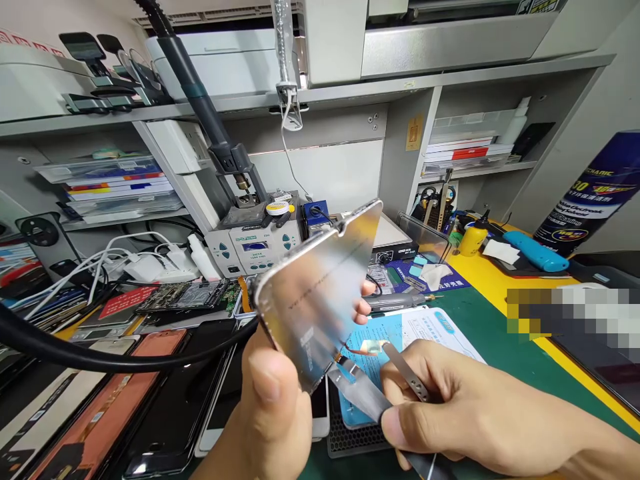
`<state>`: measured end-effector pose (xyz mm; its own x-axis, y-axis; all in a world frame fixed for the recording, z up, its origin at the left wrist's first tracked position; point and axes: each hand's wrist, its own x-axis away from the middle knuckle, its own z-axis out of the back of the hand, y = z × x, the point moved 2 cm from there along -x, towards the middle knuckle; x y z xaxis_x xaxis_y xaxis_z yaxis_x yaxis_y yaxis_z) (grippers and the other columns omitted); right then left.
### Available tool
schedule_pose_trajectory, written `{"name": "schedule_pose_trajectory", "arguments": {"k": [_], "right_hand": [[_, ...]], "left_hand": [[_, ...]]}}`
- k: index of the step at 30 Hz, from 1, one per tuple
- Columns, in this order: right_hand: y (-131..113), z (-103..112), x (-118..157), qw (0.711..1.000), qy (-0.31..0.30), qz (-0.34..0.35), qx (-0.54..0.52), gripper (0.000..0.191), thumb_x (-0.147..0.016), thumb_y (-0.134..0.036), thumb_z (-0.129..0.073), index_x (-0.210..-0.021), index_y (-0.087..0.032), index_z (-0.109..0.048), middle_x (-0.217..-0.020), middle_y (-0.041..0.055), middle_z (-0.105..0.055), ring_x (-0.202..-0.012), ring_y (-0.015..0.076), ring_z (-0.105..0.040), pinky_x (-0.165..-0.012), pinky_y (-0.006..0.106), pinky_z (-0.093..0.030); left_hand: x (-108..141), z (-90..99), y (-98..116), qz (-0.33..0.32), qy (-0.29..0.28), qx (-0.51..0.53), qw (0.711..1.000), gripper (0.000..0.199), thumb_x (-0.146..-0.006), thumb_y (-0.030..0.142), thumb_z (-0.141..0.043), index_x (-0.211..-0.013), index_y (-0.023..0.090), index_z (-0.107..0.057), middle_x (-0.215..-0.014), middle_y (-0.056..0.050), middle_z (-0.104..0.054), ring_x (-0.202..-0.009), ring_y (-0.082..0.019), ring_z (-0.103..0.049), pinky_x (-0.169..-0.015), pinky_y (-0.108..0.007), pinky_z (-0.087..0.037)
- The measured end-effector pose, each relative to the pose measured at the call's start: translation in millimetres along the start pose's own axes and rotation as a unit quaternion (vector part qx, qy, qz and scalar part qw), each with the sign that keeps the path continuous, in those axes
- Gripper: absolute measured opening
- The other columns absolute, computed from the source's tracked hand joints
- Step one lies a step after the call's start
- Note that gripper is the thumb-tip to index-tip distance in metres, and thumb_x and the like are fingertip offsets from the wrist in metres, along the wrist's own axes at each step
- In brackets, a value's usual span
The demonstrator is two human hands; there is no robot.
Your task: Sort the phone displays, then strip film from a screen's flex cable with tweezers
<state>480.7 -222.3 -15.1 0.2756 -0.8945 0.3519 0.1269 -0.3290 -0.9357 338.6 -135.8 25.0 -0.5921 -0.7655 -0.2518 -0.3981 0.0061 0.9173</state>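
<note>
My left hand [275, 387] is closed around the edges of a thin phone screen panel [320, 287], tilted up with its shiny, printed metallic back facing me. My right hand [440, 400] pinches a flat grey metal tool [365, 393], whose broad end meets the panel's lower edge. A slim metal strip with small holes [407, 373] also runs out from the right fingers; I cannot tell whether it belongs to the same tool. Near the contact a small orange flex cable [367, 347] shows. Behind the hands lies a blue-and-white printed sheet [415, 327].
Several phone parts, among them a copper-coloured panel [115, 400], lie at left. A black hose [125, 360] crosses over them. A soldering station [260, 243] stands behind. At right are a yellow bottle [475, 235], a spray can [593, 193] and a blue-handled tool [537, 250].
</note>
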Motion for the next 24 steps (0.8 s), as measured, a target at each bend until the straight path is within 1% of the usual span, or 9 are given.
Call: {"name": "schedule_pose_trajectory", "arguments": {"k": [4, 7, 9, 12, 14, 17, 19, 21, 24], "right_hand": [[-3.5, -2.8, -0.1, 0.999, -0.019, 0.029, -0.033, 0.051, -0.086, -0.048, -0.071, -0.055, -0.017, -0.044, -0.056, -0.0044, -0.046, -0.053, 0.0055, -0.039, -0.050, 0.020, -0.030], [-3.8, -2.2, 0.1, 0.996, -0.019, 0.049, -0.071, 0.047, -0.087, -0.054, -0.069, -0.065, -0.013, -0.059, -0.058, -0.0050, -0.046, -0.050, 0.0040, -0.034, -0.045, 0.019, -0.024], [-2.6, 0.5, 0.5, 0.990, -0.005, 0.062, -0.129, 0.043, -0.089, -0.056, -0.065, -0.085, -0.013, -0.071, -0.054, -0.0076, -0.039, -0.044, 0.0041, -0.026, -0.041, 0.021, -0.017], [-1.8, 6.8, 1.3, 0.963, 0.016, 0.100, -0.248, 0.043, -0.088, -0.055, -0.065, -0.103, -0.016, -0.074, -0.052, -0.0099, -0.026, -0.043, 0.0058, -0.018, -0.041, 0.022, -0.014], [-2.6, 11.5, 1.3, 0.944, 0.031, 0.120, -0.306, 0.040, -0.088, -0.052, -0.065, -0.101, -0.016, -0.075, -0.054, -0.0099, -0.023, -0.045, 0.0062, -0.014, -0.041, 0.022, -0.014], [-4.7, 17.5, 0.9, 0.927, 0.069, 0.119, -0.350, 0.038, -0.094, -0.047, -0.059, -0.078, -0.015, -0.074, -0.054, -0.0091, -0.023, -0.044, 0.0056, -0.014, -0.040, 0.020, -0.015], [-6.9, 20.9, 1.1, 0.921, 0.105, 0.124, -0.354, 0.047, -0.097, -0.046, -0.055, -0.063, -0.015, -0.067, -0.055, -0.0057, -0.032, -0.044, 0.0066, -0.027, -0.041, 0.019, -0.027], [-9.5, 25.0, 1.7, 0.919, 0.162, 0.150, -0.325, 0.051, -0.097, -0.047, -0.052, -0.060, -0.016, -0.066, -0.063, 0.0003, -0.047, -0.056, 0.0114, -0.046, -0.054, 0.023, -0.044], [-11.7, 31.2, 2.0, 0.908, 0.240, 0.183, -0.291, 0.048, -0.096, -0.050, -0.053, -0.066, -0.016, -0.071, -0.066, 0.0010, -0.047, -0.063, 0.0136, -0.048, -0.060, 0.025, -0.047]], "left_hand": [[4.3, 5.7, -8.3, -0.040, 0.004, 0.040, 0.998, 0.053, -0.068, 0.080, -0.063, -0.079, 0.030, -0.076, -0.095, -0.007, -0.073, -0.099, -0.037, -0.068, -0.087, -0.049, -0.060], [4.1, 7.3, -14.1, -0.036, 0.004, 0.047, 0.998, 0.057, -0.075, 0.078, -0.059, -0.090, 0.025, -0.077, -0.097, -0.008, -0.075, -0.095, -0.031, -0.069, -0.085, -0.042, -0.060], [0.9, 7.9, -19.1, 0.012, 0.004, 0.064, 0.998, 0.062, -0.084, 0.075, -0.050, -0.099, 0.022, -0.077, -0.097, -0.009, -0.075, -0.089, -0.027, -0.070, -0.083, -0.039, -0.059], [-8.1, 9.3, -25.7, 0.116, 0.012, 0.095, 0.989, 0.073, -0.089, 0.076, -0.035, -0.099, 0.016, -0.076, -0.086, -0.012, -0.073, -0.077, -0.025, -0.069, -0.073, -0.038, -0.059], [-14.8, 10.3, -27.2, 0.181, 0.035, 0.110, 0.977, 0.076, -0.089, 0.075, -0.030, -0.098, 0.014, -0.074, -0.080, -0.012, -0.072, -0.068, -0.026, -0.068, -0.063, -0.038, -0.058], [-21.5, 10.9, -24.8, 0.239, 0.099, 0.139, 0.956, 0.068, -0.093, 0.065, -0.027, -0.104, 0.013, -0.070, -0.079, -0.012, -0.072, -0.061, -0.026, -0.068, -0.056, -0.039, -0.057], [-23.1, 10.4, -22.2, 0.243, 0.124, 0.159, 0.949, 0.062, -0.095, 0.057, -0.028, -0.109, 0.012, -0.068, -0.083, -0.013, -0.073, -0.061, -0.025, -0.068, -0.056, -0.039, -0.058], [-23.1, 9.8, -21.1, 0.238, 0.123, 0.175, 0.947, 0.060, -0.095, 0.055, -0.031, -0.111, 0.010, -0.067, -0.085, -0.014, -0.074, -0.062, -0.025, -0.069, -0.058, -0.039, -0.059], [-22.5, 10.9, -22.7, 0.237, 0.102, 0.194, 0.946, 0.060, -0.095, 0.056, -0.034, -0.112, 0.010, -0.067, -0.088, -0.015, -0.075, -0.063, -0.025, -0.070, -0.059, -0.040, -0.060]]}}
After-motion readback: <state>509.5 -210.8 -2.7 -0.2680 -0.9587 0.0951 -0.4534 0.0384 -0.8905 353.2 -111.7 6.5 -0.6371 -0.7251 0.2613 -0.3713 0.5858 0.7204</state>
